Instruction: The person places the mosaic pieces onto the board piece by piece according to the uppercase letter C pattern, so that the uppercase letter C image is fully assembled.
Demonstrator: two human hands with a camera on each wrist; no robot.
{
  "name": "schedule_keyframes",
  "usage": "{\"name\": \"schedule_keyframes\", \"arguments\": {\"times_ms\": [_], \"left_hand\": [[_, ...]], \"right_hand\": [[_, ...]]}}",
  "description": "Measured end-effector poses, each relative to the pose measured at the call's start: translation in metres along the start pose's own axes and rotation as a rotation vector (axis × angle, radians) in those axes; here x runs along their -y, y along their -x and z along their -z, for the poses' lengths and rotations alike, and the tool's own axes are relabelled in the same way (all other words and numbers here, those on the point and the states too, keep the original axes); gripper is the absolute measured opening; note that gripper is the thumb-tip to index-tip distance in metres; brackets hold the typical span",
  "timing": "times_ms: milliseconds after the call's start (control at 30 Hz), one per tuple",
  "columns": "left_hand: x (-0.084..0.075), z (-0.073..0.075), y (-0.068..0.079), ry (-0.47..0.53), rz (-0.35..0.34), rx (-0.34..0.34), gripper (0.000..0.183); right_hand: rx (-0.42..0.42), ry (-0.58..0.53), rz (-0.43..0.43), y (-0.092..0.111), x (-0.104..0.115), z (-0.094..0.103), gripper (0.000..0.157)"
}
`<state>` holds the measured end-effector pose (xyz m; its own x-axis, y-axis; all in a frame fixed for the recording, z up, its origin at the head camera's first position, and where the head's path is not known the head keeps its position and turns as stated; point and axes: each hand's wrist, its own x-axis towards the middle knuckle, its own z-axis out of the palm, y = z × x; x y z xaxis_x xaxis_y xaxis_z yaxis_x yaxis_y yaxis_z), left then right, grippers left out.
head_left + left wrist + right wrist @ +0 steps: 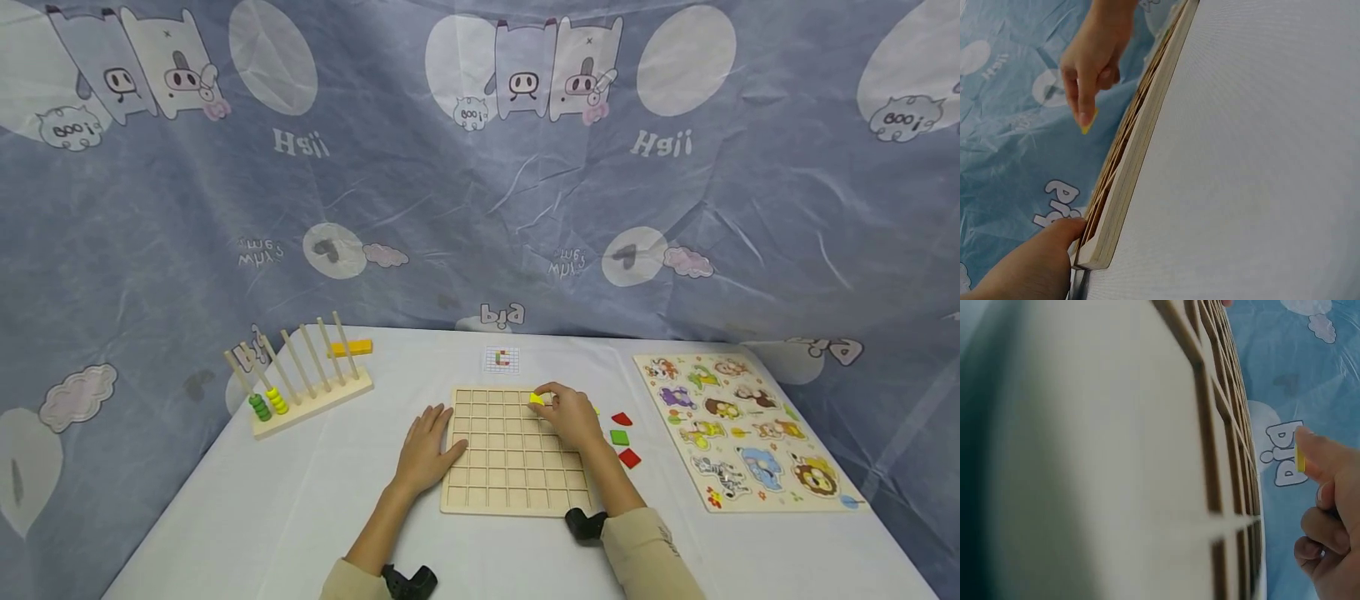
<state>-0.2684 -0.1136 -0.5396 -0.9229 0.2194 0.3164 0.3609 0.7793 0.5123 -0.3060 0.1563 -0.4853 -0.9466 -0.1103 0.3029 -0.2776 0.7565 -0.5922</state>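
My right hand (572,421) pinches a small yellow tile (536,399) between thumb and fingers, over the far right part of a wooden grid board (517,476). In the right wrist view the yellow tile (1300,459) is seen edge-on, raised off the board. The left hand (424,450) rests at the board's left edge, its thumb over the rim and its other fingers stretched along the side. The board's square cells hold no tiles where they show. Beyond its far edge lies a small card (502,360) printed with a grid and a coloured figure.
Right of the board lie a green tile (619,437), a red square tile (629,458) and a red rounded tile (622,419). An animal puzzle board (738,429) is farther right. At left stands a peg rack (313,403) with green and yellow beads, a yellow bar (351,347) behind it.
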Motion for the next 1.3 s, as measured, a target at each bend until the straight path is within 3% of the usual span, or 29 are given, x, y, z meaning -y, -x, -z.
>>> {"name": "schedule_keyframes", "arguments": {"times_ms": [300,533,1000,1167,1300], "left_hand": [[-0.001,0.001,0.001,0.006,-0.007,-0.002,0.067],[-0.001,0.0,0.001,0.004,-0.039,-0.037,0.066],[0.0,0.002,-0.001,-0.008,-0.003,-0.001,0.066],[-0.001,0.002,0.001,-0.009,-0.011,-0.007,0.066],[-0.003,0.003,0.001,-0.012,-0.019,-0.008,0.066]], "right_hand": [[0.032,-0.007,-0.058,0.001,-0.005,-0.021,0.03],[0.029,0.03,-0.061,0.002,-0.004,-0.023,0.028],[0.041,0.029,-0.039,0.001,-0.006,-0.026,0.029],[0.035,0.011,-0.049,0.005,-0.001,-0.019,0.032],[0.023,-0.03,-0.044,0.008,0.007,-0.001,0.028]]}}
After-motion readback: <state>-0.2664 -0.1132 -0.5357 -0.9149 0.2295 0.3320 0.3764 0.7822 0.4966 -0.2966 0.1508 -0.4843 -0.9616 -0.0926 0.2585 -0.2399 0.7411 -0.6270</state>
